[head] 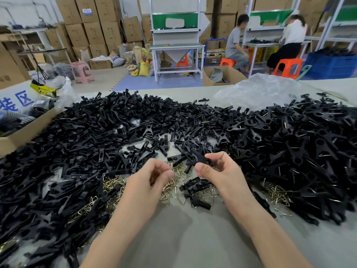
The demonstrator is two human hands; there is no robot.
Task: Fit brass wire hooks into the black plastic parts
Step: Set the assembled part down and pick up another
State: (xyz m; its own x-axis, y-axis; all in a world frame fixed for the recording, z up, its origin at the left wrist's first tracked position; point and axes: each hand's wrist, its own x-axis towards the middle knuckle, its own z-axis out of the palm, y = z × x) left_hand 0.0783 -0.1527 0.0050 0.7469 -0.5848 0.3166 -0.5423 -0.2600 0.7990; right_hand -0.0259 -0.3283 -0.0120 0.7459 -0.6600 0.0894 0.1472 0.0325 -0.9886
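Head — black plastic part (199, 158); ring-ended

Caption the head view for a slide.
Right hand holds a black plastic part, left hand curled above loose brass wire hooks, amid heaped black parts on the table.

Bright, even light; soft shadows on table (193, 238); edges bowed (far background slightly blurred).

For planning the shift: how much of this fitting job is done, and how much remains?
Done: the right pile shows wire in many parts. In hand: the right hand grips one black part; the left hand curls beside it, a hook there is unclear. Remaining: the big left pile shows almost no wire, and loose brass hooks lie between the hands.
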